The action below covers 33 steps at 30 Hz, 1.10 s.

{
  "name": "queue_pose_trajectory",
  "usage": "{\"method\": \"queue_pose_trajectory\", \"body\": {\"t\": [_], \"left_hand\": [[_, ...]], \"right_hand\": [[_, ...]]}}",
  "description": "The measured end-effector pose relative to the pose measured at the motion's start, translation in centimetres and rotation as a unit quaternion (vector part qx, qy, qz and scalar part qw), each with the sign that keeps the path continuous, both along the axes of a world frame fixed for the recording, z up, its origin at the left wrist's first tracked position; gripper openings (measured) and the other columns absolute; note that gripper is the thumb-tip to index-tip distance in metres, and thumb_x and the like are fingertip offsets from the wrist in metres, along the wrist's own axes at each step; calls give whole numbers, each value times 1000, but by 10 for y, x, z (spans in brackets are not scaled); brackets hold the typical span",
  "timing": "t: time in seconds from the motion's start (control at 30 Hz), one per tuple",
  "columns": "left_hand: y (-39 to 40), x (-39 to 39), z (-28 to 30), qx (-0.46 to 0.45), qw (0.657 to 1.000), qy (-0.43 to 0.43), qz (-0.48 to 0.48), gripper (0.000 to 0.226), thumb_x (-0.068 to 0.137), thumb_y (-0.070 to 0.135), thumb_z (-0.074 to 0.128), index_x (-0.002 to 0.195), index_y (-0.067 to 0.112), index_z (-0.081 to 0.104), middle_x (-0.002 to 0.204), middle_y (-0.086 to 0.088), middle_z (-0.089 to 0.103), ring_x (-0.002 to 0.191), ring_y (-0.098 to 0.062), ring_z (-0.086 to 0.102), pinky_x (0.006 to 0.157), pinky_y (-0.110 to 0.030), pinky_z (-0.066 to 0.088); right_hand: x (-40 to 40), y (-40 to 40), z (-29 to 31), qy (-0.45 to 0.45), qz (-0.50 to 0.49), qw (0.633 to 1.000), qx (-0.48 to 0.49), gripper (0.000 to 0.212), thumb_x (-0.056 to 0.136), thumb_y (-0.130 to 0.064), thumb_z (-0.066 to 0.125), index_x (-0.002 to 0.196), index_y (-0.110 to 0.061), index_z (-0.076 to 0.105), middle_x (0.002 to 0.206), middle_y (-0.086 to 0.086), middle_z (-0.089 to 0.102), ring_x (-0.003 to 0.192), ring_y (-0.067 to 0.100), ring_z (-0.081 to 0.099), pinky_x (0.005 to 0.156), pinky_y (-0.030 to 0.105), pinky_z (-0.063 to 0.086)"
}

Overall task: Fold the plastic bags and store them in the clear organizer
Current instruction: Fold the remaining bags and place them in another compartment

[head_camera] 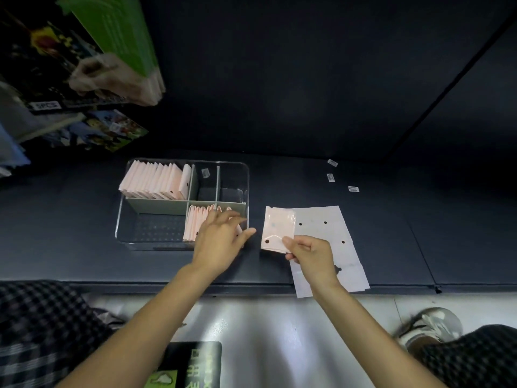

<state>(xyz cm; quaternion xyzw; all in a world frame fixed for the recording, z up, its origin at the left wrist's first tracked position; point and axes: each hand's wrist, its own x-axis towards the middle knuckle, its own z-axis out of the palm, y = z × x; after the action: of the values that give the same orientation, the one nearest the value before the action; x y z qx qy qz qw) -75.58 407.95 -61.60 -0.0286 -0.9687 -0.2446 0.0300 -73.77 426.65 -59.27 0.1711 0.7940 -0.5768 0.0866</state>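
A dark, matte surface [279,177] is stretching across the view under a dim shelf, with the clear organizer [181,203] sitting on it as the landmark for everything else. Inside the organizer, the rear-left compartment is holding a tight row of folded pink bags [152,180], and the front-right compartment is taking a second row [200,224]; the front-left and rear-right cells are showing no bags. The left hand [218,242] is reaching over the organizer's front-right compartment with fingers spread and relaxed, resting on or pressing the tops of that row rather than gripping anything. Just to the right of the organizer, the right hand [310,252] is pinching the lower right corner of a folded bag [278,229] between thumb and fingers, holding it beside the organizer's right wall. Further right of the organizer, a flat stack of unfolded bags [327,247] is lying on the surface, partly overhanging its near edge. The folded bag is looking very light, thin and floppy, with a glossy film that is likely to be slippery and keen to spring open, so pinching across the folded edges near a corner seems the sensible hold, keeping the layers together while it is being slid upright into the row. Three small labels [331,177] are lying well to the right of the organizer.
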Motion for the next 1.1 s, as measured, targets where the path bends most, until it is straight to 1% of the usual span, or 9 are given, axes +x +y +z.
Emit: {"method": "queue_pose_trajectory", "body": {"t": [0.07,0.13,0.27,0.4,0.57,0.63,0.73,0.9,1.1], "left_hand": [[-6,-8,-8,-101,993,-7,-63,51,91,57,41,126,23,57,135,8,50,118,-20,36,97,-33,33],[-9,-13,-16,-154,982,-14,-108,57,90,62,33,127,23,50,134,9,48,115,-21,35,93,-33,28],[-15,-16,-23,-193,970,-10,-144,60,86,70,25,112,21,47,118,4,56,106,-22,37,85,-35,25],[-22,-12,-30,-211,965,8,-154,68,84,71,22,114,21,56,114,2,54,104,-24,40,85,-37,26],[-40,-5,-30,-153,984,44,-77,54,84,65,41,86,20,69,107,4,56,106,-24,42,89,-38,25],[-44,0,-33,-133,986,61,-75,46,84,60,49,82,19,70,112,3,59,111,-26,46,92,-39,28],[-45,5,-35,-121,988,69,-69,36,82,54,59,81,20,72,115,1,62,112,-29,51,92,-43,36],[-43,7,-37,-76,994,65,-45,28,81,44,67,89,17,73,115,-2,63,113,-30,53,91,-45,38],[-43,12,-42,-3,996,89,-24,22,82,28,69,100,15,69,110,-1,63,111,-26,54,93,-35,31]], "right_hand": [[0,-1,-2,13,11,1000,24,23,87,-25,66,64,-23,68,50,-8,61,53,1,56,67,24,46],[-1,-3,-4,25,22,998,45,25,88,-25,64,63,-24,66,46,-11,58,51,-3,55,64,20,45],[-8,-7,-3,43,22,997,56,26,89,-21,63,63,-18,65,45,-13,54,48,-2,51,63,18,43],[-16,-23,1,68,45,993,91,19,89,-21,63,74,-11,70,51,-10,56,49,0,50,59,13,41],[-28,-55,1,127,114,944,281,23,91,-28,58,78,-15,72,60,-6,61,59,15,50,54,26,35],[-30,-69,-2,129,132,917,353,24,92,-30,54,82,-18,72,72,-1,70,67,22,57,56,27,38],[-34,-86,-9,116,151,876,442,28,93,-27,46,80,-17,68,77,5,69,68,26,54,55,27,33],[-42,-104,-20,70,163,858,482,26,92,-23,44,85,-15,68,87,8,68,81,32,62,59,27,35],[-41,-115,-33,14,175,869,463,25,95,-25,46,94,-16,69,96,10,68,92,34,63,63,28,38]]}}
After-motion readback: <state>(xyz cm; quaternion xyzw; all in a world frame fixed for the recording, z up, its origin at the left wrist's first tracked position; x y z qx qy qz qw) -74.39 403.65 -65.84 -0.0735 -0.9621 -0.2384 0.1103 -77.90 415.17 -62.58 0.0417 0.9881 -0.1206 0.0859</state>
